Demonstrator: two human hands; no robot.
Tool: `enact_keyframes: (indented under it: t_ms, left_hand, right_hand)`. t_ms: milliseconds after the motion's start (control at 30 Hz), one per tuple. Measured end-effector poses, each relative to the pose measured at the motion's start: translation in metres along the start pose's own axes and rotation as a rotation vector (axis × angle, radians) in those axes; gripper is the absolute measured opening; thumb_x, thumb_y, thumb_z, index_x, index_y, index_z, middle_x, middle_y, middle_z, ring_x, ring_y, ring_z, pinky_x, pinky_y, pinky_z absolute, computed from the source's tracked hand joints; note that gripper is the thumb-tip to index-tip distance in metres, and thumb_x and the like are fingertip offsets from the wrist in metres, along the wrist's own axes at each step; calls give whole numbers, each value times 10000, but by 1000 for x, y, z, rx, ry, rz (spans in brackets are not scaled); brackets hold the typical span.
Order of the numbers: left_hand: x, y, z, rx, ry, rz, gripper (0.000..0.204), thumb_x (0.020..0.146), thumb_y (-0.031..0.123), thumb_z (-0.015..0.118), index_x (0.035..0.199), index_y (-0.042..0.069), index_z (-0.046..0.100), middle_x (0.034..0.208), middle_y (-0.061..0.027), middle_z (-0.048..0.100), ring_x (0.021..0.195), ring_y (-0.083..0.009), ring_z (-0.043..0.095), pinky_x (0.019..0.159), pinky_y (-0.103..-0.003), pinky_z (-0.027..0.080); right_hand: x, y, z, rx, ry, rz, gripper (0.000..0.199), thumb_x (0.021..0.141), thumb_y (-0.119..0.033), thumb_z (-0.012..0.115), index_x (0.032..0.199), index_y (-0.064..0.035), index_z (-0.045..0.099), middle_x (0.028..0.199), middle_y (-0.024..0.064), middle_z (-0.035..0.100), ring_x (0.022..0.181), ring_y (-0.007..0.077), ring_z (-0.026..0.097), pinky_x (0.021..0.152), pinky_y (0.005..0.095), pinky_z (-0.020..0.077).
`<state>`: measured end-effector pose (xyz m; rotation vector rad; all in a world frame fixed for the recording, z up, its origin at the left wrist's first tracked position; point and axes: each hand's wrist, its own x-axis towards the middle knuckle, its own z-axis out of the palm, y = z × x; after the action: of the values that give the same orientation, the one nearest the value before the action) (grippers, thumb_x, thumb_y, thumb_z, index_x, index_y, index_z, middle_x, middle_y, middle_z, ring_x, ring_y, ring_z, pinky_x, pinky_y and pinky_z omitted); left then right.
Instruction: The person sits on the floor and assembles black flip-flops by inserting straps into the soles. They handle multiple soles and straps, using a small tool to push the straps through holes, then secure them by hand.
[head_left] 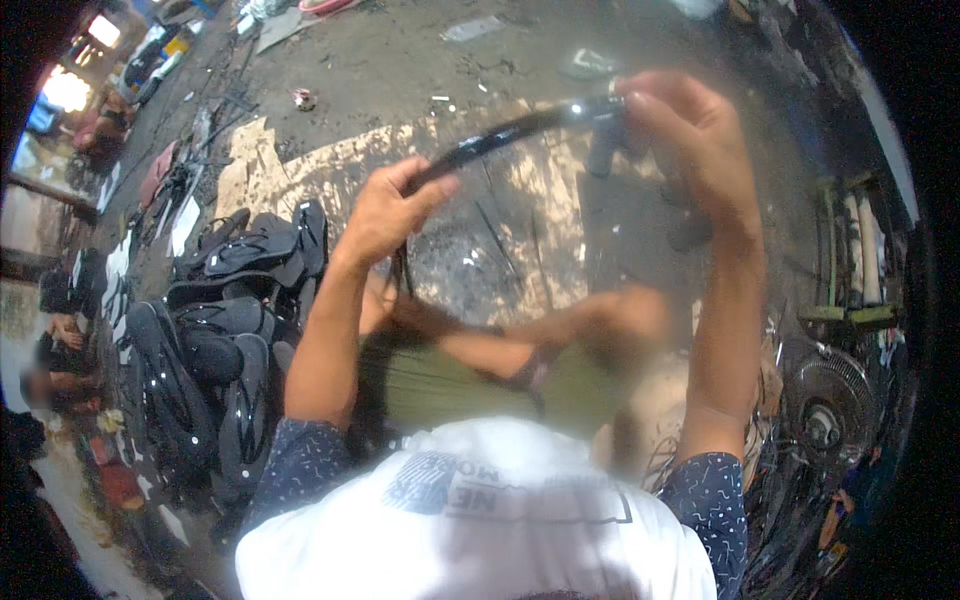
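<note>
A glossy black flexible band [508,134], perhaps a bundle of rubber strips, arches between my two hands above the floor. My left hand [385,212] is closed around its lower left end, thumb on top. Thin dark strands [403,268] hang beneath that hand. Higher up on the right, my right hand [680,118] pinches the other end between thumb and fingers, slightly blurred by motion. Whether the band is one piece or several strips, I cannot tell. Beside my left forearm lies a heap of black flip-flops [255,245].
A worn, stained tan sheet [300,175] covers part of the dark floor ahead, beyond my crossed legs. To the right stand a round fan [825,400] and a greenish rack [850,315]. Scraps litter the left side, where another person [70,325] shows at the edge.
</note>
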<state>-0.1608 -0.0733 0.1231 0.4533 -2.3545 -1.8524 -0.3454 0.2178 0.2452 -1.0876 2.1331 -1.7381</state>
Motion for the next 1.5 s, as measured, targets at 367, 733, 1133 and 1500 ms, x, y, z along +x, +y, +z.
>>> enact_keyframes:
  t_ms: [367,733,1133,1500]
  left_hand:
    - [4,12,-13,-676,113,187,360,981,428,703,803,186,505,655,84,371,541,-62,340,525,-242,355]
    - [11,24,-7,-1178,94,229,204,1007,279,684,895,109,708,770,-13,674,789,-183,663,1121,-603,461]
    - [3,62,-30,-1458,-75,390,419,964,195,685,1166,-155,575,1159,-305,682,1306,-434,564,1251,-679,176]
    - [-4,71,-11,-1516,-81,405,326,1018,350,669,959,55,542,837,-9,528,740,-104,536,667,-276,472]
  right_hand:
    - [-54,50,38,190,123,137,206,953,-144,751,1110,-14,728,918,15,720,843,74,644,798,236,529]
    - [-86,65,68,371,128,256,184,952,-106,742,1108,-11,728,991,28,727,900,87,649,844,254,540]
    - [-108,55,96,619,66,302,210,955,-94,742,1133,11,706,1013,51,724,898,93,679,826,248,569]
    - [-111,62,91,564,18,299,249,970,-134,730,1186,-17,694,1061,20,714,984,86,646,877,257,541]
